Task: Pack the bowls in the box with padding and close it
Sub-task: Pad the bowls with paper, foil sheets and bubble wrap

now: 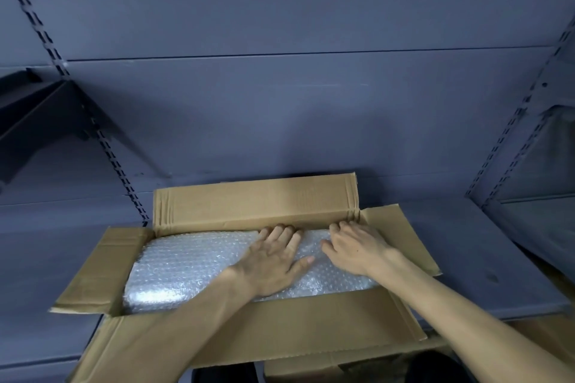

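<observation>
Near flap (pixel 249 329) of box (pixel 102 264) folded out; bubble wrap (pixel 186 261) fills inside; left hand (pixel 273 258), right hand (pixel 354 249) flat on it.

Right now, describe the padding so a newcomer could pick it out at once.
On the grey shelf sits an open cardboard box, all four flaps spread. The bubble wrap fills its opening under the left hand and right hand: the only shiny, dimpled, translucent surface amid plain brown card.

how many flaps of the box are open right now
4. The far flap stands upright behind the bubble wrap; the left flap and right flap splay outward; the near flap folds down toward the person, under both forearms. None looks hidden.
</observation>
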`<state>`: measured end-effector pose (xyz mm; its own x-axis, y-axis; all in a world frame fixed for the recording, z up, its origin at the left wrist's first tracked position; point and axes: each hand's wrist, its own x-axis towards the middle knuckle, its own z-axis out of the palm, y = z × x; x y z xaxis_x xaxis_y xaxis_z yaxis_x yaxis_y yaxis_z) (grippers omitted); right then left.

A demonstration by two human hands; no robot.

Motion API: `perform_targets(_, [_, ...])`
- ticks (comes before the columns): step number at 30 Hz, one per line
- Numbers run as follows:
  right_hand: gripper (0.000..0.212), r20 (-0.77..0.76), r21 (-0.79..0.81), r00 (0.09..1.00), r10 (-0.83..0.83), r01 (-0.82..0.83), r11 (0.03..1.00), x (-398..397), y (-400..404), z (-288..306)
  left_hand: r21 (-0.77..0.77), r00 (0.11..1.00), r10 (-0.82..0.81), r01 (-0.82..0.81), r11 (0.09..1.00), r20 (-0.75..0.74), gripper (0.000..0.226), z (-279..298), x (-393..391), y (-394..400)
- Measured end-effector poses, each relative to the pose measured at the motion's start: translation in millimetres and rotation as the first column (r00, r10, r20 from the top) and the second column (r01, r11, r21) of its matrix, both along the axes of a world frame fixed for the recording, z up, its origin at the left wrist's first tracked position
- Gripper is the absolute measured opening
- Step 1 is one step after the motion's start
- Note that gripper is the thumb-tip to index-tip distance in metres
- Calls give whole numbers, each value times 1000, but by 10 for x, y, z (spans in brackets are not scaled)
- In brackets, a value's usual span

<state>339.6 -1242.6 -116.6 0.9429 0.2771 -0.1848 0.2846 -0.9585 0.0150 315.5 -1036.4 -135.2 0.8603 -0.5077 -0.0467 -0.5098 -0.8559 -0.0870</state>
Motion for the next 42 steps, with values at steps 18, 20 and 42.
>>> perform_targets(18, [35,-86,84,993,75,-68,994,58,0,217,-2,997,-5,5,1000,74,84,9,151,-110])
perform_targets(20, [25,-93,98,990,101,-92,991,51,-54,252,49,981,-92,85,995,173,76,69,163,-26])
perform_targets(42, [65,-112,269,992,63,-31,963,-213,-60,-156,-200,986,-141,122,972,-85,75,79,4,118])
